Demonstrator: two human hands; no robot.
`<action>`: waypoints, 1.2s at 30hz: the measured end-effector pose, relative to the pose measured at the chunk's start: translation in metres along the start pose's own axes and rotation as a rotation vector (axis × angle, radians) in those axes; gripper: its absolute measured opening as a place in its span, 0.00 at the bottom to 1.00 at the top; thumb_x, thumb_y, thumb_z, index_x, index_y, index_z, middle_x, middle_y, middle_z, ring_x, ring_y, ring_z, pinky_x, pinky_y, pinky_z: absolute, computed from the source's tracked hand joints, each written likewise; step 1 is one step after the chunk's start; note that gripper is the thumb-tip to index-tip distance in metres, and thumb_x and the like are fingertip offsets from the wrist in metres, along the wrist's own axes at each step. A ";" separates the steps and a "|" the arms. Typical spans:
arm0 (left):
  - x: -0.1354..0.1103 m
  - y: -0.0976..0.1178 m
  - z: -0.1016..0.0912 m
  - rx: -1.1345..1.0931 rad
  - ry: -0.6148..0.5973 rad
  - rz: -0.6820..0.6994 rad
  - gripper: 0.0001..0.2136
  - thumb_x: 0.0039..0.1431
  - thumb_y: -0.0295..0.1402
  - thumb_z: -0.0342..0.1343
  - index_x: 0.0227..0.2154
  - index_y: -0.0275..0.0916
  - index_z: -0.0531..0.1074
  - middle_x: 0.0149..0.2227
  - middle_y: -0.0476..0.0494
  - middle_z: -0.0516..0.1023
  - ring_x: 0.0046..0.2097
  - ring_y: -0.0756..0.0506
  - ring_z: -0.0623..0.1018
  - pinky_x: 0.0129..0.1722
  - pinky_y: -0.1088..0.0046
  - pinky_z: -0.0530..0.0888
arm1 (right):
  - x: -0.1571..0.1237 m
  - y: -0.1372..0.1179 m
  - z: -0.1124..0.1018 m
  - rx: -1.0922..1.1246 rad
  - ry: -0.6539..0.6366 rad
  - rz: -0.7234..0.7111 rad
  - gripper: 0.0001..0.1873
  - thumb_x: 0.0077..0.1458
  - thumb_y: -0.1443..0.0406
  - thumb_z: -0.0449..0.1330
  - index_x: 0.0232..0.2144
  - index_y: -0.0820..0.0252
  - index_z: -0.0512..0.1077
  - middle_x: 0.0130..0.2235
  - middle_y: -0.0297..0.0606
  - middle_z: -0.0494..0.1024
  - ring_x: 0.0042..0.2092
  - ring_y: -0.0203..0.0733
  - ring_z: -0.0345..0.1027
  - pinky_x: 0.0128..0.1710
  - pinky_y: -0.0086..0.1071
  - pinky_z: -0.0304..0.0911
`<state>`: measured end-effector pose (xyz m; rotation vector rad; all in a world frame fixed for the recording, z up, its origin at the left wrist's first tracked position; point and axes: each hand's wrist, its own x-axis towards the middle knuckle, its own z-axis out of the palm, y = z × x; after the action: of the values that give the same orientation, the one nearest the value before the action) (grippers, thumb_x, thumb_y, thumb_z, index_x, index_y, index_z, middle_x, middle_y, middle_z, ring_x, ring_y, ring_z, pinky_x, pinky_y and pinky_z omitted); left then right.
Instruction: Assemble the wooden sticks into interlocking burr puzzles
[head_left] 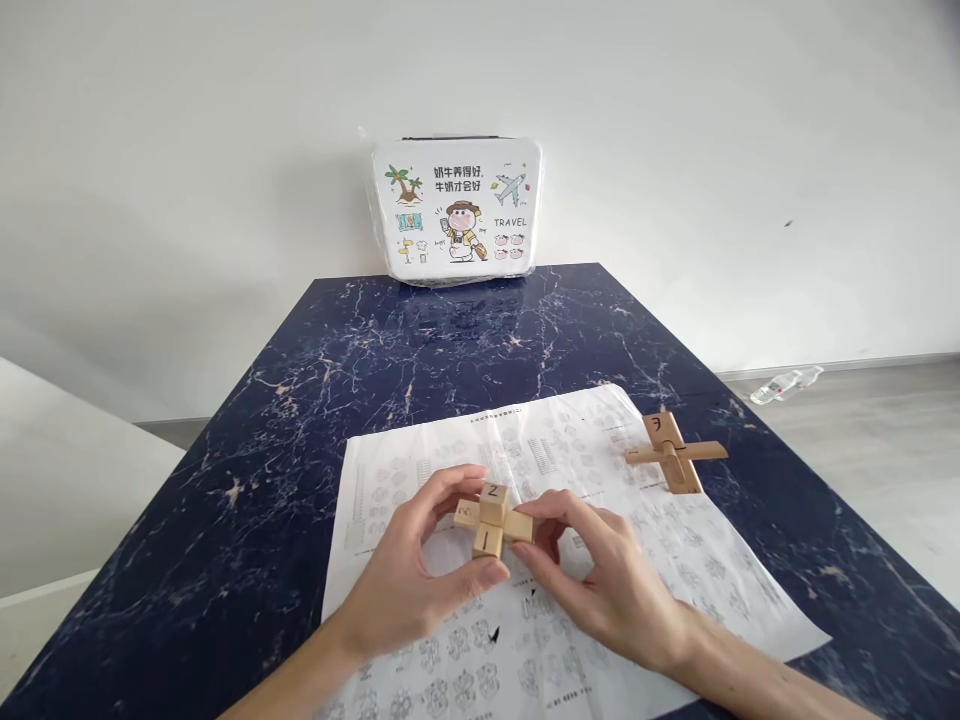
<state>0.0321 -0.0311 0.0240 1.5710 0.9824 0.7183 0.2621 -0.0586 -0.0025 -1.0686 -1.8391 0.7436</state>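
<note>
A small wooden burr puzzle (493,512) of crossed blocks, numbered 1, 2 and 3 in black, is held between my two hands over the printed sheet. My left hand (420,560) curves around its left side, thumb near the block marked 1 and fingers behind. The right end of the puzzle is pinched between the thumb and fingers of my right hand (600,565). Some of the fingertips behind the blocks are hidden. Beneath lies the white instruction sheet (675,600), covered with small line diagrams.
Another wooden cross-shaped puzzle (679,455) stands at the sheet's right edge. At the far end of the dark blue marbled table (247,480), a white case (457,210) with cartoon prints leans on the wall. A clear plastic item (786,385) lies on the floor at right.
</note>
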 end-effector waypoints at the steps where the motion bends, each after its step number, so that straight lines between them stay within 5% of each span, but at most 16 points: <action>1: 0.001 0.000 0.000 0.007 -0.029 0.015 0.30 0.61 0.46 0.71 0.63 0.53 0.69 0.58 0.41 0.78 0.59 0.34 0.78 0.62 0.50 0.74 | 0.000 0.000 -0.001 -0.013 0.022 -0.018 0.03 0.70 0.64 0.60 0.45 0.54 0.69 0.32 0.32 0.79 0.29 0.38 0.72 0.29 0.31 0.68; 10: 0.005 0.005 0.000 0.042 -0.073 0.073 0.29 0.60 0.42 0.73 0.63 0.54 0.72 0.59 0.43 0.78 0.59 0.33 0.77 0.62 0.49 0.73 | 0.002 0.001 -0.006 -0.065 0.036 -0.143 0.05 0.73 0.64 0.59 0.50 0.54 0.70 0.32 0.32 0.75 0.30 0.39 0.73 0.30 0.33 0.71; 18: 0.005 0.007 -0.003 -0.096 -0.218 0.057 0.26 0.67 0.58 0.60 0.59 0.46 0.78 0.51 0.40 0.81 0.54 0.34 0.80 0.62 0.48 0.74 | 0.006 0.004 -0.015 -0.045 -0.033 -0.216 0.10 0.75 0.66 0.57 0.56 0.54 0.71 0.42 0.39 0.78 0.36 0.40 0.74 0.34 0.34 0.74; 27: 0.001 0.004 -0.005 -0.172 -0.197 -0.038 0.31 0.66 0.60 0.60 0.65 0.52 0.67 0.58 0.38 0.78 0.57 0.33 0.79 0.60 0.48 0.74 | 0.006 0.007 -0.017 -0.065 -0.028 -0.223 0.11 0.75 0.64 0.58 0.56 0.52 0.72 0.44 0.40 0.77 0.38 0.41 0.76 0.34 0.34 0.75; 30: 0.001 0.004 -0.005 -0.181 -0.189 -0.035 0.32 0.66 0.58 0.62 0.66 0.53 0.64 0.57 0.39 0.78 0.58 0.33 0.79 0.61 0.47 0.73 | 0.006 0.007 -0.018 -0.061 -0.050 -0.223 0.25 0.69 0.54 0.66 0.64 0.49 0.68 0.54 0.46 0.74 0.52 0.52 0.76 0.47 0.44 0.79; 33: 0.002 0.003 -0.003 -0.141 -0.219 0.002 0.32 0.66 0.53 0.65 0.67 0.53 0.62 0.57 0.39 0.78 0.59 0.33 0.79 0.62 0.48 0.72 | 0.007 0.004 -0.017 -0.073 -0.135 -0.244 0.46 0.64 0.48 0.70 0.74 0.49 0.54 0.67 0.53 0.66 0.68 0.61 0.65 0.61 0.54 0.73; 36: 0.001 0.001 -0.001 -0.103 -0.241 0.008 0.35 0.64 0.47 0.69 0.68 0.54 0.60 0.60 0.39 0.76 0.59 0.33 0.78 0.62 0.48 0.73 | 0.008 0.003 -0.015 -0.074 -0.215 -0.286 0.44 0.66 0.55 0.69 0.75 0.50 0.52 0.67 0.52 0.70 0.68 0.60 0.65 0.64 0.55 0.70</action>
<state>0.0320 -0.0296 0.0249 1.5311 0.7509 0.5600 0.2744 -0.0490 0.0049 -0.7701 -2.1612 0.6433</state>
